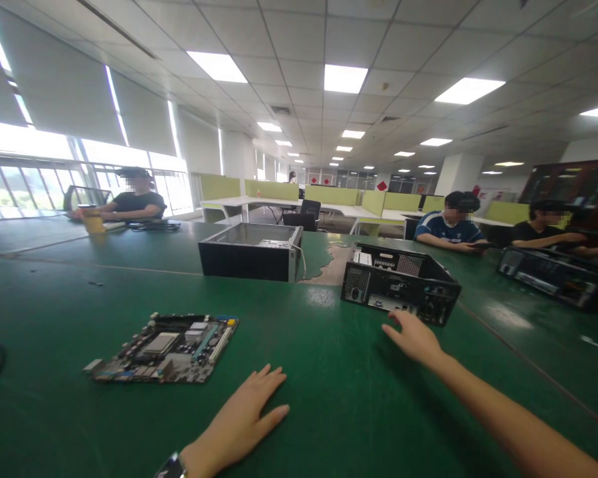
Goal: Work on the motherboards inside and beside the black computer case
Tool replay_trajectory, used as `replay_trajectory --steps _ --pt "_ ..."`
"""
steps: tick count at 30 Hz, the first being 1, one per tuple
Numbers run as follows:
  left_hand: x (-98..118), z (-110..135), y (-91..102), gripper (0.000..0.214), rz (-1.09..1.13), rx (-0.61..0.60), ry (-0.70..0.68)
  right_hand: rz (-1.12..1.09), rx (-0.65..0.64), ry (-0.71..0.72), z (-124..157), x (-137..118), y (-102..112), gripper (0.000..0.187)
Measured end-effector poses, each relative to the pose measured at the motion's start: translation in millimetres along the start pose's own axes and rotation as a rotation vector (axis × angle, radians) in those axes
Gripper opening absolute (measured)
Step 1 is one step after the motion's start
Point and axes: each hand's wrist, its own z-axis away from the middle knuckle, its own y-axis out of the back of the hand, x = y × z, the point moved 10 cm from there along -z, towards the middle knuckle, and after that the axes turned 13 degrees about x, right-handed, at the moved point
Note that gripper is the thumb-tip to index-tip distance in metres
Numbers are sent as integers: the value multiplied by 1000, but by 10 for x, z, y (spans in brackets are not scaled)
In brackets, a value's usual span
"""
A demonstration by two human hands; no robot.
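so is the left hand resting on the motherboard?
No, the left hand lies flat on the bare green table, apart from the motherboard, which sits further left.

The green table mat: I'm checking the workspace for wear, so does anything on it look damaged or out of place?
Yes. The green table mat has a ragged torn patch between the two open computer cases, showing brown surface beneath. A bare motherboard lies loose on the mat, outside any case. The right hand reaches toward the nearer computer case; the left hand rests flat.
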Motion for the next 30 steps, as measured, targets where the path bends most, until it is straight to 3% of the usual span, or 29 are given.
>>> replay_trajectory --steps 3,5,8,12,21,30 --pt "-27 -12 0 59 -8 24 18 218 285 4 -655 156 366 50" --pt "-47 -10 -14 58 -6 28 23 279 356 -9 -960 214 440 57" --pt "-79 -5 -35 58 7 24 31 268 192 -5 -1285 247 216 65" --pt "-115 -5 -63 59 19 -8 47 264 -32 -35 -1496 326 -96 69" --pt "-110 11 -67 57 17 2 44 251 -134 -23 -1599 421 -178 66" --pt "-56 -20 0 56 53 23 41 247 -195 166 -1112 -11 125 56"
